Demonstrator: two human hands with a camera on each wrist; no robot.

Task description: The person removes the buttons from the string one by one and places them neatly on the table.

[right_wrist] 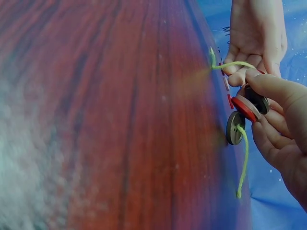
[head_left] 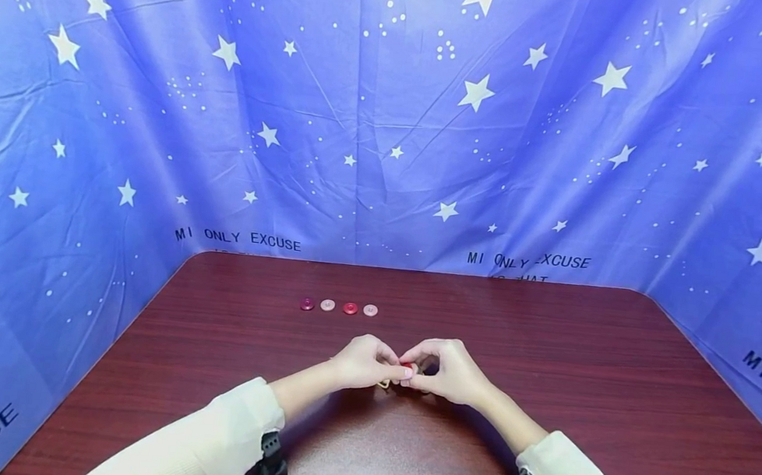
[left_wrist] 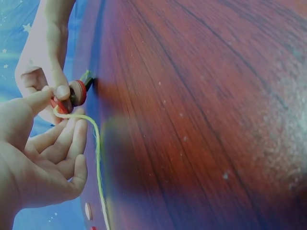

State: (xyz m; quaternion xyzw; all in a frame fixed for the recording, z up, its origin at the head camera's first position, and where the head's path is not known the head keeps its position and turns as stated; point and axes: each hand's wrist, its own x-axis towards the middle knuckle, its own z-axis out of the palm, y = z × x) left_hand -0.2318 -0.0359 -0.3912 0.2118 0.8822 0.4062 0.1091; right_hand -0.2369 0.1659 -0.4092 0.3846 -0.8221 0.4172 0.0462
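Several buttons are strung on a yellow-green cord, between the two hands. My left hand pinches a red button at one end of the string, between thumb and fingertips. From that button the cord trails off in a long loose curve. My right hand grips a dark button of the strung row. Beside it hang a red button and a dark grey button, where a short cord end dangles. Fingers hide part of the row.
Farther back on the dark wood table lies a row of loose buttons: a maroon button, a pale pink button, a red button and another pale pink button. A blue starry curtain surrounds the table.
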